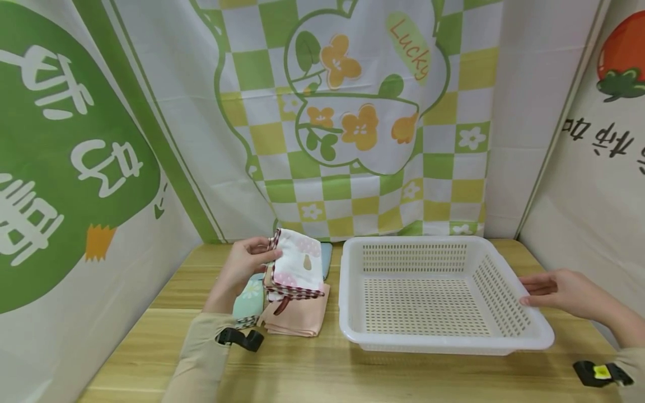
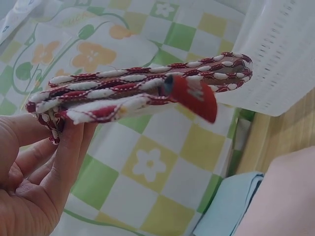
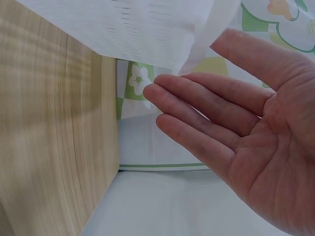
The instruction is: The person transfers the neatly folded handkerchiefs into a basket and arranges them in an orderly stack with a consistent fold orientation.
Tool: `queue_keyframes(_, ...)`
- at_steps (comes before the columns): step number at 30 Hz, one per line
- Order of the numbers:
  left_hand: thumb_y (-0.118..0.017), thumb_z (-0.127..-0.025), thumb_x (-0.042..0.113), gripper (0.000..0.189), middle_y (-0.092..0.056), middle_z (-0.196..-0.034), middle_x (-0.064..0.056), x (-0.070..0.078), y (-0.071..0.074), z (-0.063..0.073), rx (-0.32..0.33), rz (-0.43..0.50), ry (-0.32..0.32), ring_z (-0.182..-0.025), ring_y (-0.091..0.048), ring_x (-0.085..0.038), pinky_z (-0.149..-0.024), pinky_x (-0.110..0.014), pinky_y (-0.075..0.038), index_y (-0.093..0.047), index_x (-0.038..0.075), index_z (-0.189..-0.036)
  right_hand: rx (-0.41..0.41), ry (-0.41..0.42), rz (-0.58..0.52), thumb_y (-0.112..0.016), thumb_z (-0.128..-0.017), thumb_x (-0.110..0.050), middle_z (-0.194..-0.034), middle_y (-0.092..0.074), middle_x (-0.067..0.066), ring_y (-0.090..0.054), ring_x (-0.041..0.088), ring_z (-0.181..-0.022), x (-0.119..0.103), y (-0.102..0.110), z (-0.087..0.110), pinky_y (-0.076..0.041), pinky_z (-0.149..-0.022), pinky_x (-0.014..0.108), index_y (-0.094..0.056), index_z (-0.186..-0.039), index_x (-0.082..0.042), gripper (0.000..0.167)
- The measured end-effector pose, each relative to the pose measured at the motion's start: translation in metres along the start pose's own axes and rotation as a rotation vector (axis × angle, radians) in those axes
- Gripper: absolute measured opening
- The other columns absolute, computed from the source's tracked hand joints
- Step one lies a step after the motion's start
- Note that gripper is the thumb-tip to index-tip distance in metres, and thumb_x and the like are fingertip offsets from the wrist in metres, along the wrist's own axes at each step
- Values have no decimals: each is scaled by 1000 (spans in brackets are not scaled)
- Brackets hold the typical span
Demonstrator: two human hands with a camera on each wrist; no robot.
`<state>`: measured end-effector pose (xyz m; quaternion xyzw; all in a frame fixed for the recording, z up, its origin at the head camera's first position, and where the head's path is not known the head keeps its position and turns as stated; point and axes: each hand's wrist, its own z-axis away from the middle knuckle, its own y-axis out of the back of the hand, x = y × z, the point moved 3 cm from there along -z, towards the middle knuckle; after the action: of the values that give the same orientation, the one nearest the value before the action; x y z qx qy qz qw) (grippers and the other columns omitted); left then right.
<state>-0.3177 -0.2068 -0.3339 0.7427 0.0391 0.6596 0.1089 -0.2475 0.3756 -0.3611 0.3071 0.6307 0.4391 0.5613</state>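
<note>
Raised over the table's left part, my left hand (image 1: 246,265) pinches a folded cloth (image 1: 298,258) between thumb and fingers. The cloth is white with pale pink and brown prints. In the left wrist view its stacked red-and-white edges (image 2: 142,81) face the camera, with a red tag (image 2: 199,101) sticking out. Below lie a folded peach cloth (image 1: 302,320), a mint cloth with a flower print (image 1: 249,302) and a light blue cloth (image 1: 326,258), partly hidden. My right hand (image 1: 566,292), fingers straight, is at the right rim of a white plastic basket (image 1: 445,340).
The basket has slotted walls and nothing inside, and stands on the wooden table (image 1: 292,369). Printed fabric with green and yellow checks (image 1: 373,201) hangs behind the table. White printed sheets (image 1: 589,212) enclose both sides.
</note>
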Motion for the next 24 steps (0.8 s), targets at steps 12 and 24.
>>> queue_keyframes(12,-74,-83,20,38,-67,-89,7,9,-11,-7,-23,-7,0,-81,-65,-9,-69,-29,-55,-58,-1,-109,2,-2,-9,-71,-84,-35,-105,-69,22,-68,31,-92,1,-1,0,-56,-66,30,-57,-121,12,62)
queue_keyframes(24,-73,-84,18,31,-67,-87,5,17,-24,-12,-61,10,-44,-81,-66,-11,-67,-30,-55,-57,1,-104,15,8,2,-71,-84,-35,-103,-70,19,-68,25,-89,1,-1,2,-56,-66,29,-58,-120,10,60)
